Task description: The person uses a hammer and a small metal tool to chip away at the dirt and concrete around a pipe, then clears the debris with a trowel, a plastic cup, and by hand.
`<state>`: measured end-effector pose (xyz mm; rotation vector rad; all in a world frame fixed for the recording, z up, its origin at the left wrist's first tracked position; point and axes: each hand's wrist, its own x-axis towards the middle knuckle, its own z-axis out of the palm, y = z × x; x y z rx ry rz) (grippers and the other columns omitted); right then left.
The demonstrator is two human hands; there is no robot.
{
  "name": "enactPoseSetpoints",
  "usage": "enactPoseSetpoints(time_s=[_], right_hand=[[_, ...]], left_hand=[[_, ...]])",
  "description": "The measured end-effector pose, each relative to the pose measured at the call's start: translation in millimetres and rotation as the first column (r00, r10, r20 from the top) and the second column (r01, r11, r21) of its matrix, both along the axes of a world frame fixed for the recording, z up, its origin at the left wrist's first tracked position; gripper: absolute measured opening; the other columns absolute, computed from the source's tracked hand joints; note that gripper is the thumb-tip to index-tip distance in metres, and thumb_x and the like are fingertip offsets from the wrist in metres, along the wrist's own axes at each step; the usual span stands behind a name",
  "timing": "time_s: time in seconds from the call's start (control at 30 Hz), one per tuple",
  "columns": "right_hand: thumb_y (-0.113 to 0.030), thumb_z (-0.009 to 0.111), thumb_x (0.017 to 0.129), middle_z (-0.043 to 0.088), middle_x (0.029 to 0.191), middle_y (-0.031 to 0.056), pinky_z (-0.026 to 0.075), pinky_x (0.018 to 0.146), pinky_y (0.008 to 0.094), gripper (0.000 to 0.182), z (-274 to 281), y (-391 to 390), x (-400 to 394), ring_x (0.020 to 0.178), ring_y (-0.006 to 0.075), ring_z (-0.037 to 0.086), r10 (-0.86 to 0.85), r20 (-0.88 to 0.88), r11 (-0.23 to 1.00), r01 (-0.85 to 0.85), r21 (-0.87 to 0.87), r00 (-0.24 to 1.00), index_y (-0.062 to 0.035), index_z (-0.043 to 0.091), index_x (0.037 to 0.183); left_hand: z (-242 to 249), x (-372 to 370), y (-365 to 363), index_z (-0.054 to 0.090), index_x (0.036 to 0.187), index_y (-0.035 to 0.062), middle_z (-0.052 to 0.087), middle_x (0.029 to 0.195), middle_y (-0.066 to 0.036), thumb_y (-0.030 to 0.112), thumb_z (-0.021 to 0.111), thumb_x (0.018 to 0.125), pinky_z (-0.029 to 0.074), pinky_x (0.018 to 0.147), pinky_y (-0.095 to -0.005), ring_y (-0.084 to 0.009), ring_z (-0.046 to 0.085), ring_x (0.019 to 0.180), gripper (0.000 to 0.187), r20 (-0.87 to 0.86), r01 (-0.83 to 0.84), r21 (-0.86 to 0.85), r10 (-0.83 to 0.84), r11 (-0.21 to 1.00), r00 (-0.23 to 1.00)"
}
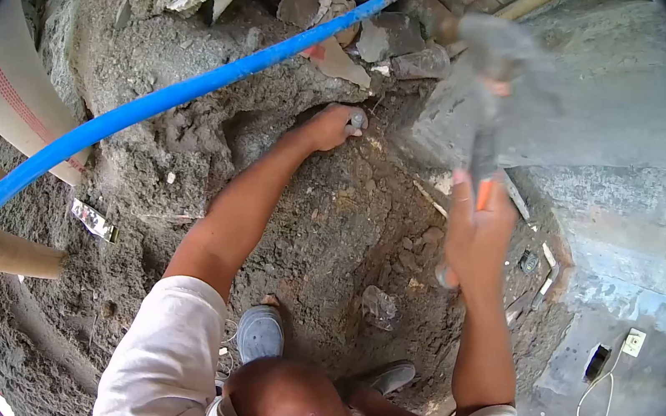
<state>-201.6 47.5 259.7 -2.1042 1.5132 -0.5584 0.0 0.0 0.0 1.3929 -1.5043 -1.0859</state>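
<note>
My left hand (329, 128) is closed around a chisel (356, 120), whose round metal end sticks up from the fist. The rest of the chisel is hidden by the hand and the rough grey ground (290, 211). My right hand (478, 240) grips a hammer (485, 148) by its dark and orange handle. Blurred by motion, the hammer's head is raised above and to the right of my left hand, apart from the chisel.
A thick blue hose (169, 108) arches across the left side. Broken rubble (335, 61) lies beyond my left hand. Sacks (24, 96) stand at left. At right are a grey wall (632, 239) and a white socket (634, 342) with a cable. A grey shoe (260, 335) rests below.
</note>
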Motion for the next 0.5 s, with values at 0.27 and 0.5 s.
enactPoseSetpoints(time_s=[0.27, 0.5], right_hand=[[-0.023, 0.054, 0.093, 0.058, 0.065, 0.0193, 0.047, 0.055, 0.0404, 0.027, -58, 3, -4, 0.06, 0.0322, 0.061, 0.108, -0.037, 0.99, -0.104, 0.094, 0.993, 0.0039, 0.054, 0.094], [-0.029, 0.057, 0.092, 0.061, 0.072, 0.026, 0.047, 0.062, 0.0467, 0.033, -38, 9, -17, 0.07, 0.0457, 0.061, 0.026, -0.213, 0.976, 0.022, 0.218, 0.977, 0.0041, 0.055, 0.093]], left_hand=[[11, -2, -10, 0.061, 0.099, 0.002, 0.065, 0.096, -0.02, 0.009, 0.067, 0.082, 0.047, 0.082, -0.0402, -0.0368, 0.061, 0.091, 0.02, 0.192, -0.017, -0.062, 0.029, 0.998, 0.981], [15, -7, -16, 0.061, 0.099, 0.0025, 0.065, 0.098, -0.019, 0.008, 0.066, 0.083, 0.047, 0.084, -0.0382, -0.037, 0.06, 0.092, 0.018, 0.269, -0.053, -0.026, 0.058, 0.998, 0.961]])
